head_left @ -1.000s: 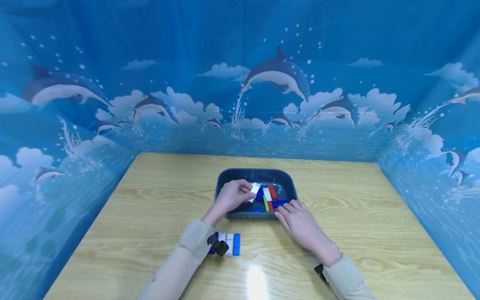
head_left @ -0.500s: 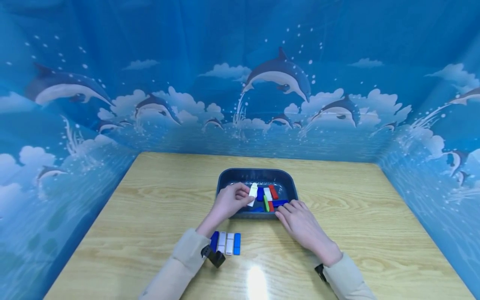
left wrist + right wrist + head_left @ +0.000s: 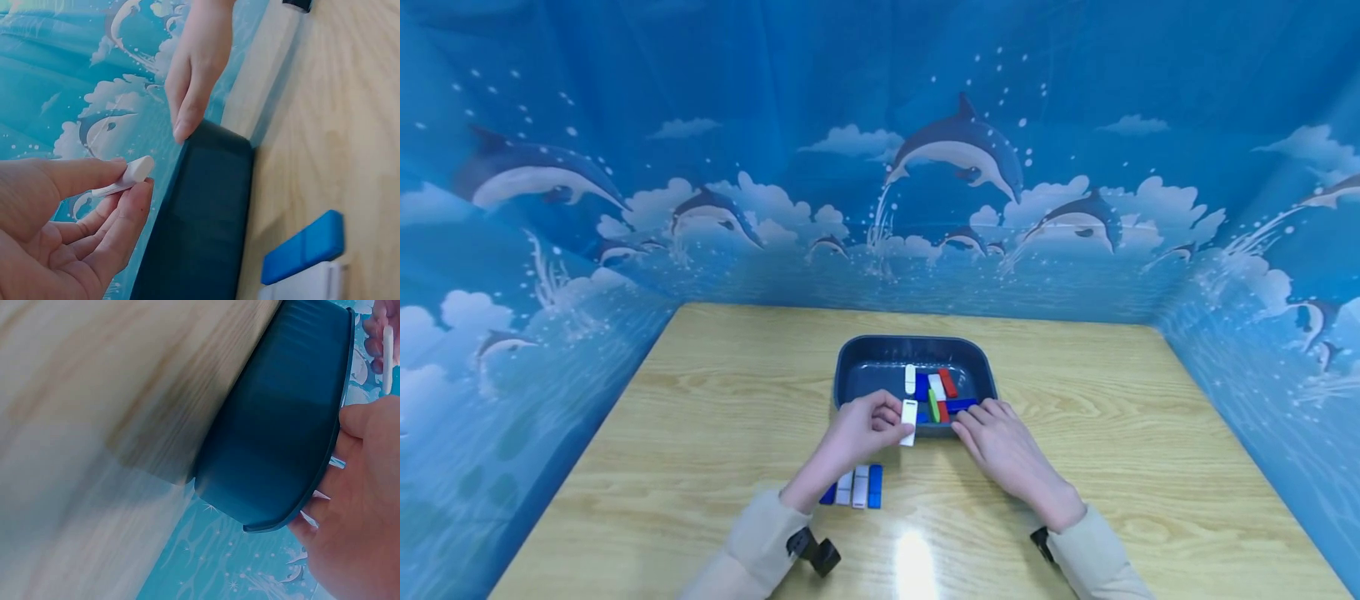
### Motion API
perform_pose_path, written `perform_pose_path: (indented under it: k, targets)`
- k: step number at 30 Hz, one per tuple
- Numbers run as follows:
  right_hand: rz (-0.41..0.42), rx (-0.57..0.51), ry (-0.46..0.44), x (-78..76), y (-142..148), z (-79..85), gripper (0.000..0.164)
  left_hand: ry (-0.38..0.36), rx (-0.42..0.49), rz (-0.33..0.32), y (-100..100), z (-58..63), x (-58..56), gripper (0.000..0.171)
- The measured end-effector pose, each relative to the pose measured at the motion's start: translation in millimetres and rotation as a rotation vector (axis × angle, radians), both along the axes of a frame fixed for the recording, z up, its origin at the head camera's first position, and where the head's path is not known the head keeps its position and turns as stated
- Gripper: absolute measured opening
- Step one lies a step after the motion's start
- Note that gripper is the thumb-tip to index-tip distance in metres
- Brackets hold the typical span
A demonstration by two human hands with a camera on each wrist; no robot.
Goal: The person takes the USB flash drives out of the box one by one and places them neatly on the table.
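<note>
My left hand [image 3: 861, 429] pinches a white USB stick [image 3: 908, 423] between thumb and fingers. The stick is held upright over the near side of a dark blue plastic bin [image 3: 917, 338], with a slot showing at its top end. At the bin's near right corner, my right hand [image 3: 1011, 454] grips the rim; in the right wrist view its fingers [image 3: 331, 478] reach over the edge. Inside the bin lie another white stick [image 3: 910, 379], red ones [image 3: 947, 383], a green one [image 3: 933, 406] and several blue ones [image 3: 961, 406].
On the wooden table [image 3: 760, 367], in front of the bin, a row of sticks lies side by side: a light blue one [image 3: 876, 487], white ones [image 3: 860, 487] and a dark blue one partly behind my left wrist. A dolphin-print curtain [image 3: 820, 192] surrounds the table.
My left hand has drawn the white USB stick back from the bin's middle toward its near rim, uncovering another white stick in the bin. The right hand stays on the rim.
</note>
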State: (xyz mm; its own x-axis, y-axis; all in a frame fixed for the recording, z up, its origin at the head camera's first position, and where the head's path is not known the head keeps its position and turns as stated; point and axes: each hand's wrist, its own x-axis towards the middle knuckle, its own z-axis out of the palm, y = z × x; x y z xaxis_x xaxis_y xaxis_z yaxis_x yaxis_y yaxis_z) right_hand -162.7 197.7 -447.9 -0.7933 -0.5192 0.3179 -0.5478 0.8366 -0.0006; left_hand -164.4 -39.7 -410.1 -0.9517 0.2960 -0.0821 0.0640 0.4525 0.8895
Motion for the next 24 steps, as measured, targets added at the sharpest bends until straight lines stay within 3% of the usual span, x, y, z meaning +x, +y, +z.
perform_pose_path:
  k: [8, 16, 24]
  targets:
    - [0.004, 0.000, 0.002, -0.5, 0.0, -0.6, 0.022, -0.033, -0.028, -0.024, -2.4, -13.4, 16.1, 0.023]
    - [0.019, 0.000, 0.011, -0.7, 0.8, -0.4, 0.022, 0.042, -0.091, -0.077, -6.1, -30.7, 29.1, 0.025]
    - [0.015, 0.001, 0.020, -1.6, 0.0, -2.1, 0.020, 0.046, -0.094, -0.122, -4.5, -34.2, 34.3, 0.036]
